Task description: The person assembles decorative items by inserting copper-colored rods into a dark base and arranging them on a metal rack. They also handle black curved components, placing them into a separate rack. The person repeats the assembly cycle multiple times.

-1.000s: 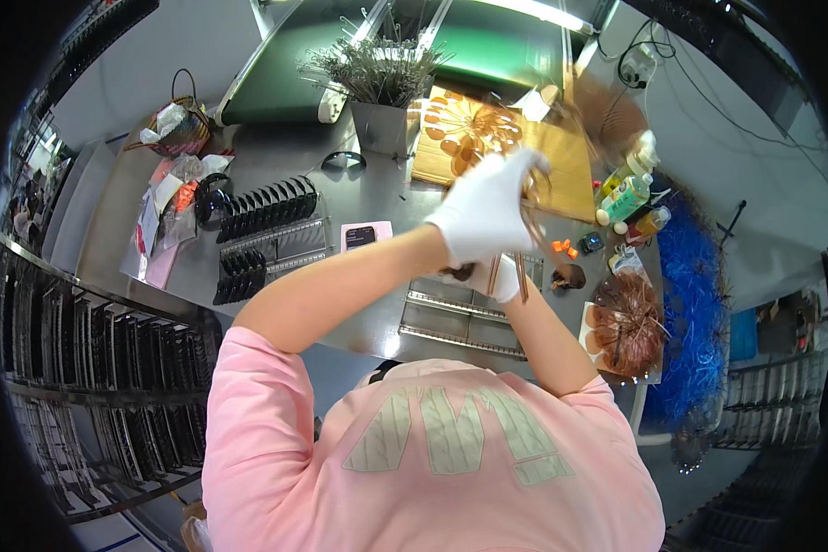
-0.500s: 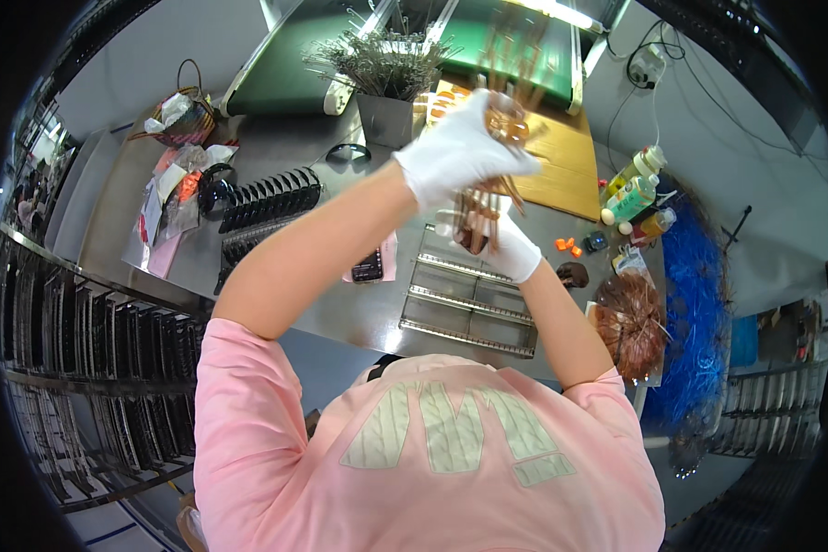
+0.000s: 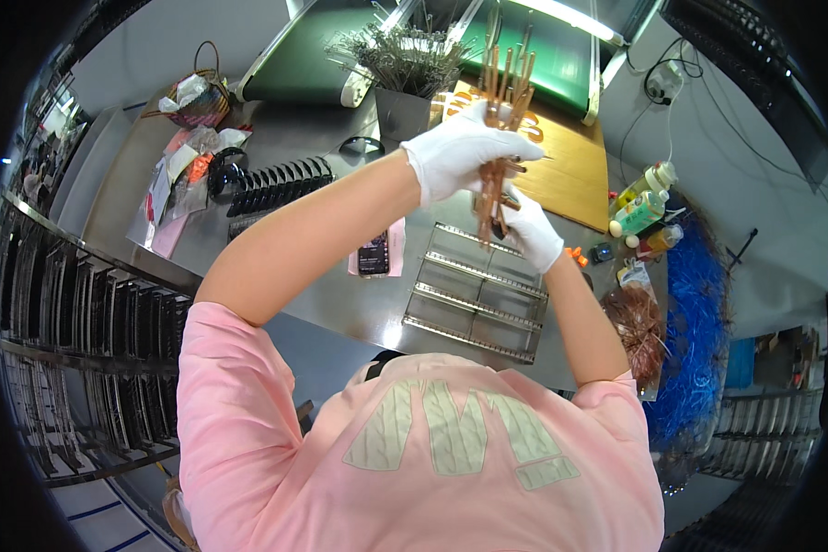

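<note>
Far left, dark racks [image 3: 83, 313] of upright panels line the bench's edge. On the grey bench [image 3: 340, 304], a wicker basket [image 3: 196, 99] sits at the back left, with loose bags and wrappers [image 3: 179, 179] in front of it and a black slotted rack [image 3: 281, 182] just beside them. A phone [image 3: 373, 254] lies on a pink pad nearer the bench's middle. Behind it stands a grey pot of wiry stems [image 3: 405, 83], before a green conveyor belt [image 3: 322, 64].

The left hand [image 3: 465, 152], in a white glove, is raised above the bench and closed around a bundle of thin copper-coloured rods [image 3: 499, 138]; the rods stand roughly upright, sticking out above the fist and hanging below it. The right hand [image 3: 529, 230], also white-gloved, is just beneath, closed on the bundle's lower end. The two hands nearly touch. Below them on the bench lies a metal tray [image 3: 474, 294] with rails dividing it into rows.

Behind the hands lies a wooden board [image 3: 570, 170]. To its right stand green-and-yellow bottles [image 3: 639, 198], with small orange bits [image 3: 575, 258] near them. Further right, a tangle of copper wire [image 3: 639, 327] rests at the bench's edge, against a heap of blue strands [image 3: 699, 322].
</note>
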Tool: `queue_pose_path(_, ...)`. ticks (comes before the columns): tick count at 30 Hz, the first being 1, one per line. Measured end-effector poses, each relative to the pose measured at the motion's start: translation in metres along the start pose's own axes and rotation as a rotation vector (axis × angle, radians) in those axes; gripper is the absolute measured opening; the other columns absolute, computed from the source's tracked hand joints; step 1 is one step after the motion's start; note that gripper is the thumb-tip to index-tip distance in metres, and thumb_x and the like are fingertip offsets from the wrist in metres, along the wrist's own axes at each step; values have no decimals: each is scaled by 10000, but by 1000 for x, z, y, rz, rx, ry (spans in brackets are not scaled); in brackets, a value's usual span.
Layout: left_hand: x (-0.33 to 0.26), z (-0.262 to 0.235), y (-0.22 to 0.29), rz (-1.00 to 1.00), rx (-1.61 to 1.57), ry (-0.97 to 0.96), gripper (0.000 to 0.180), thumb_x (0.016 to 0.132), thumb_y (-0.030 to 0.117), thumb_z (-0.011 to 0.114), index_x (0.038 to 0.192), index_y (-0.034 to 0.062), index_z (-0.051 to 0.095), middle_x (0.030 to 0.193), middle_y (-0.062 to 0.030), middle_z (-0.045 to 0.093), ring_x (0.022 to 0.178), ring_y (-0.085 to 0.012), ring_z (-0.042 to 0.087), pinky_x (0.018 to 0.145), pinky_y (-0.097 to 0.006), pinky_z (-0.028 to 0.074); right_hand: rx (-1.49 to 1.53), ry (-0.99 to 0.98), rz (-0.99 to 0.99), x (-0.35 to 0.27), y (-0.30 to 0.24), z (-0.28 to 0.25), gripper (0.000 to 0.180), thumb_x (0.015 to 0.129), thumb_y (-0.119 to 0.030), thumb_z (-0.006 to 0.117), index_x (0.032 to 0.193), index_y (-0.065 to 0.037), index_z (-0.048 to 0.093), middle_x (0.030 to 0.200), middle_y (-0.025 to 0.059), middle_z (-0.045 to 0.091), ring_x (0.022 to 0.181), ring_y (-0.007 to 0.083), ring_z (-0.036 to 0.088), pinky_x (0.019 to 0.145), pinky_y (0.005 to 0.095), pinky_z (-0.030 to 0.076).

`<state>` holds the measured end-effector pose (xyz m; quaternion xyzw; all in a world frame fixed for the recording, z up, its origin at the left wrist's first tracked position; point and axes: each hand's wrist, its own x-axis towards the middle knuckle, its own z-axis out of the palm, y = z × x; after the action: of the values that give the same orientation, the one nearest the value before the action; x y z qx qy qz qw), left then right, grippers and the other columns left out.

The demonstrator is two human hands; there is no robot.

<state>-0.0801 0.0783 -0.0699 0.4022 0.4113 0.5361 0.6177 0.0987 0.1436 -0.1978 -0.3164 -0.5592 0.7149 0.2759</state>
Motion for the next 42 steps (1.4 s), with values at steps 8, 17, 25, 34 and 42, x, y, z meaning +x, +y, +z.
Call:
queue_pose_path(8, -43, 14, 27, -191, 201, -108, 838, 961, 616, 576, 1524, 25, 386, 1433, -186, 563, 1155, -257, 667, 916, -371, 583, 153, -316, 87, -24, -8, -10, 436, 933, -342, 700, 1198, -9, 605, 935, 100, 683, 809, 201, 694, 658, 323, 554)
queue_pose_path(17, -41, 27, 47, 1819, 1690, 26, 657, 810, 256, 713, 1347, 559, 486, 1271, -31, 603, 977, -269, 633, 709, -367, 522, 64, -656, 498, -95, -72, 4, 619, 735, -351, 847, 1177, 20, 623, 927, 102, 676, 788, 200, 673, 604, 302, 533)
queue_pose_path(25, -27, 49, 42, 1255, 1710, -594, 935, 811, -39, 592, 1502, 542, 350, 1078, -121, 552, 883, -308, 620, 636, -366, 565, 201, -722, 650, -108, -49, 19, 545, 788, -299, 843, 1193, -22, 606, 932, 94, 676, 766, 195, 676, 610, 297, 537)
queue_pose_path(34, -22, 20, 50, 846, 1593, -350, 989, 752, -112, 658, 1542, 414, 381, 1173, -178, 583, 1024, -379, 629, 829, -450, 561, -1015, 196, -670, -139, -41, 27, 456, 707, -120, 791, 1109, -36, 592, 883, 120, 654, 795, 250, 670, 732, 338, 556)
queue_pose_path(42, -23, 45, 20, 1265, 1466, -451, 896, 811, -80, 588, 1533, 414, 396, 1053, -154, 573, 888, -352, 624, 719, -415, 554, 535, -484, 327, -110, 24, 31, 596, 931, -281, 689, 1427, -1, 511, 1212, 129, 668, 1038, 254, 676, 873, 411, 556)
